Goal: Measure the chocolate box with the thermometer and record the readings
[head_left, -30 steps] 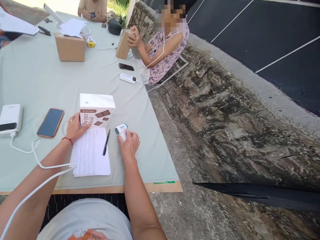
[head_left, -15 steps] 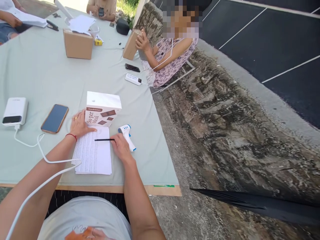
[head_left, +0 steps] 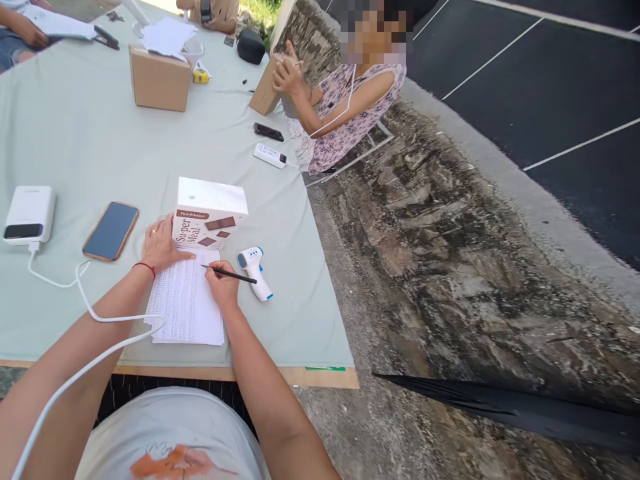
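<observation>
Sheets of paper [head_left: 200, 313] with dense rows of writing lie near the table's front edge. My left hand [head_left: 161, 248] is open, its thumb stretched across the top of the sheets and its fingers against the left side of a white "Super Meal" box [head_left: 213, 193]. The box stands upright just behind the paper. In my right hand [head_left: 223, 288] is a slim black pen [head_left: 233, 272], its tip pointing left over the paper. Whether the tip touches the sheet I cannot tell. To the right of that hand lies a white and blue infrared thermometer [head_left: 255, 272].
A phone [head_left: 111, 231] and a white power bank [head_left: 29, 213] lie to the left; a white cable [head_left: 115, 321] crosses my left forearm. Farther back stands a cardboard box [head_left: 159, 80]. At the right edge, a seated person's hands [head_left: 289, 72] hold another carton.
My right hand has moved left onto the paper's right side. The pen has turned in its fingers, its tip now nearer the top of the sheet. The left hand has stayed in place.
</observation>
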Demonstrator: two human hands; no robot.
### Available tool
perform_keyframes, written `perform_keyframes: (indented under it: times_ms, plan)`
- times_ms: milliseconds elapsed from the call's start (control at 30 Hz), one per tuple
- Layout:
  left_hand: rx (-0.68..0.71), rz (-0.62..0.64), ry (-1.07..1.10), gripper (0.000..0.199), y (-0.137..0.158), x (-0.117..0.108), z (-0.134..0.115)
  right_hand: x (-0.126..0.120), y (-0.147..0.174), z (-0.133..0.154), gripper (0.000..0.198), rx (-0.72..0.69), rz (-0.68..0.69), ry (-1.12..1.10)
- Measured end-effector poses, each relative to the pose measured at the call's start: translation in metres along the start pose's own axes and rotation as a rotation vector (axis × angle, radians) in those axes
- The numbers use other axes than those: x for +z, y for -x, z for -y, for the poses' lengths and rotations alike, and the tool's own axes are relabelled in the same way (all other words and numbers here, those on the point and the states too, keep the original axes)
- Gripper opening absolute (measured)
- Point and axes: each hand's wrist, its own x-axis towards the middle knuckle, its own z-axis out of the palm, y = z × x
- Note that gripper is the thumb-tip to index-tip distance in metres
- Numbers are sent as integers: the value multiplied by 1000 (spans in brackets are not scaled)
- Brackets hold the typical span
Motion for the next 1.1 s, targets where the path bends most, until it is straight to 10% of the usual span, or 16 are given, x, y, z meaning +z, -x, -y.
perform_keyframes:
  times_ms: [1100]
  plan:
    - [31,-29,16,126,-3,7,6,1,3,-4,17,0,-16,96]
